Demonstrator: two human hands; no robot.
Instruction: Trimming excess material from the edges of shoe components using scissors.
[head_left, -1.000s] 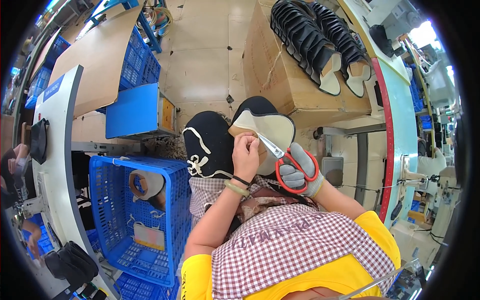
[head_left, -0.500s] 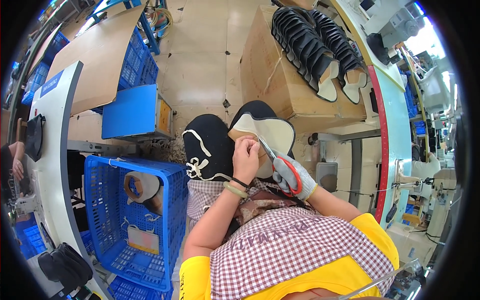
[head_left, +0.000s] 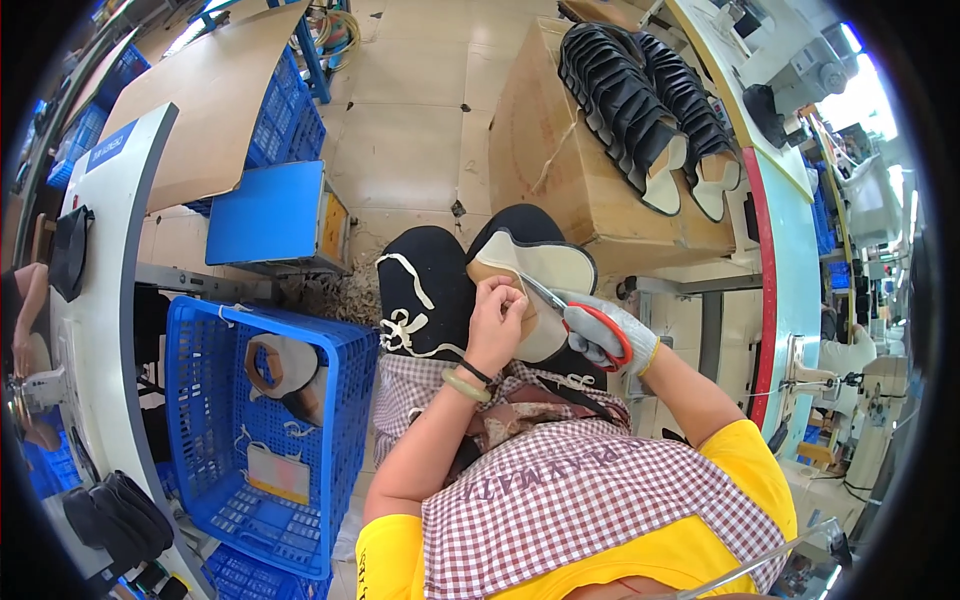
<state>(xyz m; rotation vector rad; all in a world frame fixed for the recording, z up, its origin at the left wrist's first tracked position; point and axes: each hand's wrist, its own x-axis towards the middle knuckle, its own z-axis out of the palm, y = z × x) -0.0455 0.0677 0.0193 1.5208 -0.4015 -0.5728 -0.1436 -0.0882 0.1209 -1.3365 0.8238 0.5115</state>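
A cream and tan shoe upper with a dark edge lies over my right knee. Against its tan part, my left hand is closed in a pinch; its fingertips hide whether a thread is caught there too. My right hand, in a grey glove, grips a pair of scissors with red handles. The blades point up and left across the upper, their tips close to my left fingertips. Black covers with white ties lie over my knees.
At my left stands a blue crate with a few shoe pieces inside. A cardboard box ahead right carries two rows of stacked black shoe uppers. White worktable edges my left; a red-edged table stands right.
My right hand and the scissors have shifted slightly right, and the blades now lie flatter over the upper. My left hand keeps its pinch. The whole view has shifted a little.
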